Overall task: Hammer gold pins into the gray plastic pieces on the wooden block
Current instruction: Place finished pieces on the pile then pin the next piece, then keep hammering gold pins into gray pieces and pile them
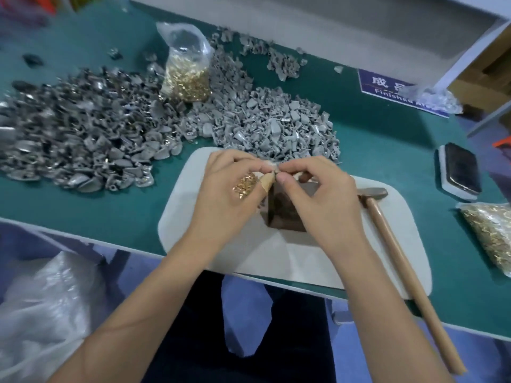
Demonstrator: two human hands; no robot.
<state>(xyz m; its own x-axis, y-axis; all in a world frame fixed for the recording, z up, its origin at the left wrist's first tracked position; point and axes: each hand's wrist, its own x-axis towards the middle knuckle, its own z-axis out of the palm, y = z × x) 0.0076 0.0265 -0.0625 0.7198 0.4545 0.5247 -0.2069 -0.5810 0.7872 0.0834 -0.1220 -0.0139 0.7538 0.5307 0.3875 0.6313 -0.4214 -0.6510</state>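
Bench (387, 139): green, two gray heaps.
Block (284, 214): one, near edge.
Hammer (398, 244): one, head away.
Fingers: both hands, left (235, 186), right (318, 194), pinch one gray piece (275, 171).

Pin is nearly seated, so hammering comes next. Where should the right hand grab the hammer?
Grip the hammer low on its bare wooden handle, coming from the right, fingers wrapping over the top. It lies flat on the white mat, head away from the person, beside the right hand.
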